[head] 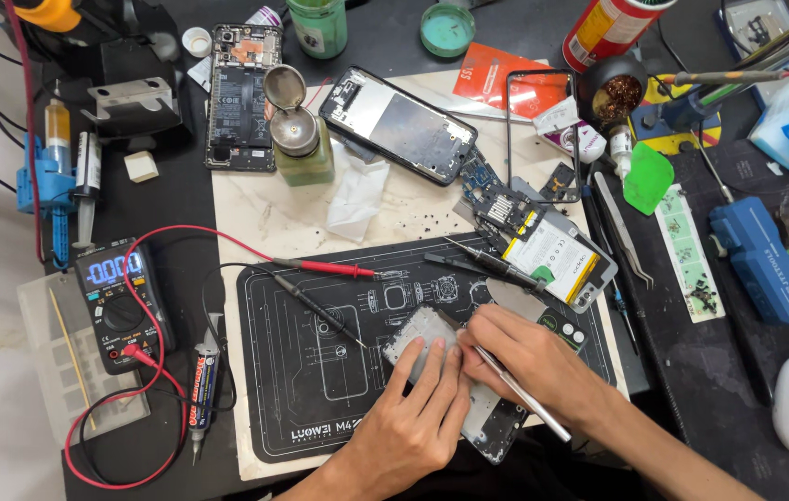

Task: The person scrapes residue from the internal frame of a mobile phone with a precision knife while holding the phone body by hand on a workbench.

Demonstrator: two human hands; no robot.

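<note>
The opened phone frame (427, 339) lies low in the centre of the frame on the black repair mat (302, 390), giving you a flat base. Your left hand (408, 417) presses flat on it, fingers together, apparently to keep it from sliding, while your right hand (529, 357) pinches metal tweezers (524, 394), tips at the frame's edge. A multimeter (121, 306) sits at left, its probes (329, 283) on the mat.
</note>
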